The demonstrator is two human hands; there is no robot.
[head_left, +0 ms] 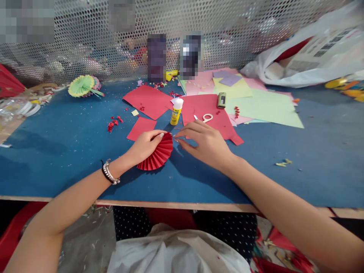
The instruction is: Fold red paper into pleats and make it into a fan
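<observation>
A red pleated paper fan [157,155] lies on the blue table [71,151] in front of me. My left hand [146,146] is closed on the fan's upper left edge, with a beaded bracelet [109,172] at the wrist. My right hand [206,142] rests on the table just right of the fan, its fingertips pinched at the fan's top corner. A yellow glue stick with a white cap [176,111] stands upright just beyond the fan.
Red paper sheets [148,100] and pale green, pink and purple sheets [256,104] lie further back. Small scissors [207,118] and a dark lighter-like item [222,100] rest on them. A green paper fan [82,85] sits far left; a white plastic bag [307,53] far right. A perforated metal screen stands behind.
</observation>
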